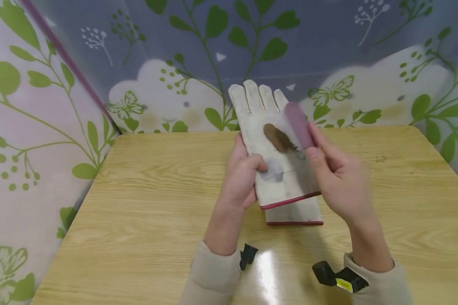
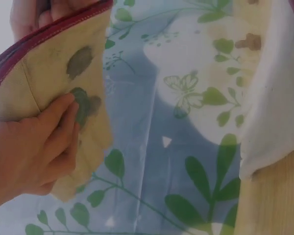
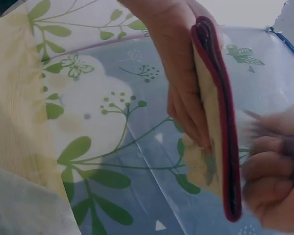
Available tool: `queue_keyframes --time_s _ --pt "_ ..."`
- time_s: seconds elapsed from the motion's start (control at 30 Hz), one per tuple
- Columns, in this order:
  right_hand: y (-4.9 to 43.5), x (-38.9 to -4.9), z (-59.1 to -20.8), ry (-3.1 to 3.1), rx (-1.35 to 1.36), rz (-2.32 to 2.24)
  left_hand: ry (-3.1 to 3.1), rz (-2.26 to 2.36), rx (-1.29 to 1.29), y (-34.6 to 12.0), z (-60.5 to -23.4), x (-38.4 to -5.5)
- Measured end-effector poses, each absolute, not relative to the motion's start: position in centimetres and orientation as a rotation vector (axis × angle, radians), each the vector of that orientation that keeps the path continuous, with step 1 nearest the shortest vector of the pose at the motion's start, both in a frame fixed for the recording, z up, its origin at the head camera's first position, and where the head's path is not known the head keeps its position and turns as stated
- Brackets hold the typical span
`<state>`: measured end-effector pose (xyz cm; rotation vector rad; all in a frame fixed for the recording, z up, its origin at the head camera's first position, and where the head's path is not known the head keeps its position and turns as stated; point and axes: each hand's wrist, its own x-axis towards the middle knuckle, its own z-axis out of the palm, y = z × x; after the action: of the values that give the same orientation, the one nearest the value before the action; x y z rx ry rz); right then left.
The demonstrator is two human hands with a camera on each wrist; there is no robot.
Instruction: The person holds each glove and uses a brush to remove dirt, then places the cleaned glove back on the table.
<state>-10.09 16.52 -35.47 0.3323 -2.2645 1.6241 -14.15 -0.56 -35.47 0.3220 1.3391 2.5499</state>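
Note:
A whitish work glove [image 1: 269, 188] with red cuff trim is held up by my left hand [image 1: 238, 178], thumb on its face and fingers behind it. Its front carries a brown smear [image 1: 277, 137] and a grey stain [image 1: 272, 170]. On the glove's back, in the left wrist view, dark spots [image 2: 79, 62] show beside the fingers. My right hand [image 1: 343, 182] grips a purple-backed brush [image 1: 299, 123], slightly blurred, over the glove's right side. Pale bristles [image 3: 247, 125] face the glove in the right wrist view.
A second glove [image 1: 295, 214] with red trim lies on the wooden table [image 1: 156, 203] beneath the held one. Patterned cloth walls [image 1: 198, 63] with leaves and butterflies stand behind and at the sides. Black wrist devices [image 1: 337, 275] sit at both sleeves.

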Motion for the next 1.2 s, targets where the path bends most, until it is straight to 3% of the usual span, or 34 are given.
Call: queue_keyframes --time_s 0.13,0.3,0.4,0.73,1.03,1.2 --pt "16.5 -10.2 -35.5 -2.532 0.377 1.439 1.363 2.535 0.366 -0.5 -35.5 -14.1" --pt "17.4 -10.4 -35.4 -1.892 0.45 2.301 1.286 2.542 0.357 -0.7 -35.3 -13.9" --pt "17.8 -10.3 -35.3 -1.687 0.5 2.471 1.289 2.533 0.371 -0.7 -35.3 -13.9" --pt "16.4 -9.8 -35.5 -2.638 0.285 1.146 1.381 2.56 0.266 -0.3 -35.5 -13.8" --pt "16.6 -8.9 -34.5 -2.502 0.317 1.34 1.388 2.534 0.18 -1.1 -35.5 -14.3" --pt "16.0 -8.8 -34.6 -2.633 0.315 1.104 1.419 2.469 0.303 -0.7 -35.6 -13.9"
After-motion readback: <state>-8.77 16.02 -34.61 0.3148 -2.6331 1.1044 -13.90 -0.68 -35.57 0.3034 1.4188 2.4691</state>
